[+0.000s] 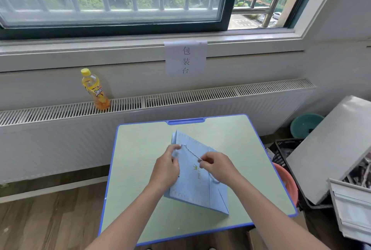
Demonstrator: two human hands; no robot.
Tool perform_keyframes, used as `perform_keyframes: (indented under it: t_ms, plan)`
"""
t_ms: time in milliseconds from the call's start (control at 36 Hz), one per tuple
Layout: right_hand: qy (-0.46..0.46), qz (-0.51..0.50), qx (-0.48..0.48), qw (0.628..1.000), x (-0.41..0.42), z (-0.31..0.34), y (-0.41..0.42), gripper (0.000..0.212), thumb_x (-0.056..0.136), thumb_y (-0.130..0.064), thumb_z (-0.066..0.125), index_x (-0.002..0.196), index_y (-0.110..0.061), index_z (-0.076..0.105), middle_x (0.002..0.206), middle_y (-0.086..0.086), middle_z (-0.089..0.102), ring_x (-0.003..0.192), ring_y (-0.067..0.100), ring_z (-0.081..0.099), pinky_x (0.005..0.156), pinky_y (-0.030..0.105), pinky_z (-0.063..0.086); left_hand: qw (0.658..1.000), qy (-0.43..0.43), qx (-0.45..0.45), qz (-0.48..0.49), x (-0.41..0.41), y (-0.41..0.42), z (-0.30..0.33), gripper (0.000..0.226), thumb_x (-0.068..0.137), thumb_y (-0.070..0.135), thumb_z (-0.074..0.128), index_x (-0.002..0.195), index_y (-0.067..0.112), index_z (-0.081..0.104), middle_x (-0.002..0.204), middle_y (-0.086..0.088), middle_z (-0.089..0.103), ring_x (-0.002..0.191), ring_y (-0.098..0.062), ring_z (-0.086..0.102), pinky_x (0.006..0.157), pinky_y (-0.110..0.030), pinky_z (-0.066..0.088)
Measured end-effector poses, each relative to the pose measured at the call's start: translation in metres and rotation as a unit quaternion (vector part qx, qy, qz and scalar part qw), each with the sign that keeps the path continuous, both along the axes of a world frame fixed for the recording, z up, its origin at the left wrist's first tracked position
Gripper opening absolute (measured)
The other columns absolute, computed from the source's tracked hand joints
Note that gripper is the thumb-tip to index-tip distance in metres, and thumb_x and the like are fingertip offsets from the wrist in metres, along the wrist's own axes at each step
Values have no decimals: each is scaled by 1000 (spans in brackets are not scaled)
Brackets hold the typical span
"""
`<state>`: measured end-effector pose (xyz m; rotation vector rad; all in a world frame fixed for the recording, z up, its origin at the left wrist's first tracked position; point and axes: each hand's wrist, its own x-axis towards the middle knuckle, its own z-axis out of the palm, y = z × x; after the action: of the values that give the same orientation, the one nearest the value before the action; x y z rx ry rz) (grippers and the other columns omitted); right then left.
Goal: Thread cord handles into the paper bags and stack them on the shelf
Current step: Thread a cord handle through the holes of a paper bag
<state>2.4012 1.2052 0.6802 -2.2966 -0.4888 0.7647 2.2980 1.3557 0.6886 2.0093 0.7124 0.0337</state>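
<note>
A flat light-blue paper bag (197,177) lies on the green, blue-edged surface (140,189), turned at an angle so that one corner points away from the person and another toward the near right edge. A white twisted cord (191,152) is stretched taut just above the bag's upper panel. Its long axis runs diagonally, from the far-left end at the left hand (165,169) down to the near-right end at the right hand (217,166). The left fingers (176,146) are pinched together on the far end of the cord, close to the bag's top-left edge. The right fingers (202,162) are clamped on the cord's near portion, and a slack tail appears to trail below the right hand across the bag, though it is faint at this resolution. The punched holes in the bag cannot be made out, so it cannot be confirmed whether the far end is already seated in one. The left hand is the nearer one to the bag's top edge, so the next insertion most likely depends on it guiding the cord tip while the right hand feeds slack along the same diagonal. The shelf is not identifiable with certainty in this view.
</note>
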Motion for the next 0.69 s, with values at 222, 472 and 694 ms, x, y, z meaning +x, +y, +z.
perform_keyframes:
  t_ms: [222,472,694]
  plan:
    - [170,-126,237,948,-1,33,26,11,93,-5,60,101,2,63,82,15,68,68,20,67,68,30,59,999,-7,-44,-23,-1,0,4,25,93,10,50,88,22,72,91,4,71,69,-1,58,58,-6,42]
    - [225,-141,279,923,-2,33,36,12,94,-4,59,102,4,60,84,16,67,71,23,69,66,27,57,999,-17,-47,-22,1,3,1,7,87,25,69,81,28,70,86,8,70,68,-6,60,68,-17,47]
    - [124,-72,144,979,0,10,16,14,95,-26,60,100,-15,68,97,2,69,69,9,64,62,23,52,1000,-13,-21,-3,6,5,0,8,88,22,67,80,21,69,80,11,67,76,-5,59,64,-8,40]
